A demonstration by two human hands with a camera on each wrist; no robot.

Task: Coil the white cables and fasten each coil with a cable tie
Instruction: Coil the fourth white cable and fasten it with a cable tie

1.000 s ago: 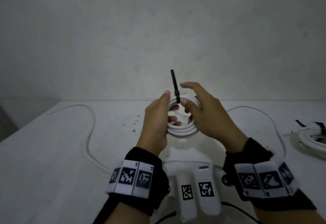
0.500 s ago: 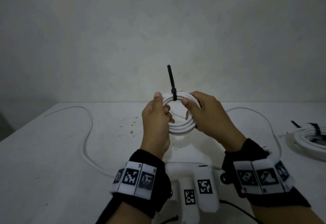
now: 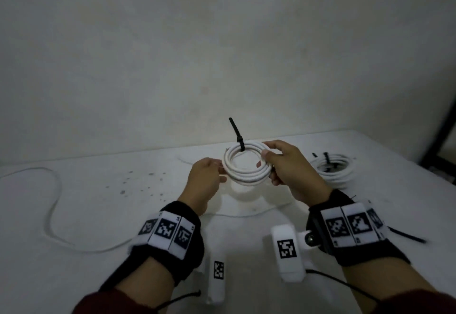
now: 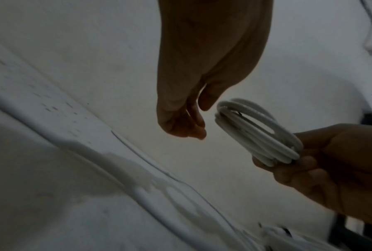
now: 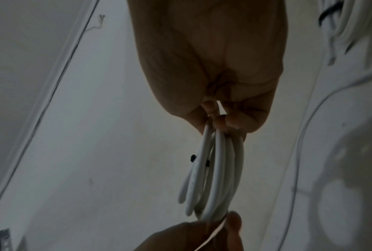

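Item: tied coil, in hand above the table (image 3: 74,215), ready to set down. We judge the job here is to carry it level, loops stacked, to the finished coils (image 3: 334,170) at the right.

Left hand (image 3: 204,182): fingers loosely curled, tips beside the coil's left edge; the left wrist view shows a gap, no grip.

Right hand (image 3: 288,168): fingers and thumb closed round the white coil (image 3: 246,168), carrying it alone.

Cable tie (image 3: 239,142): black, cinched on the far side, tail upright.

Loose cable (image 3: 53,205): lies at left.
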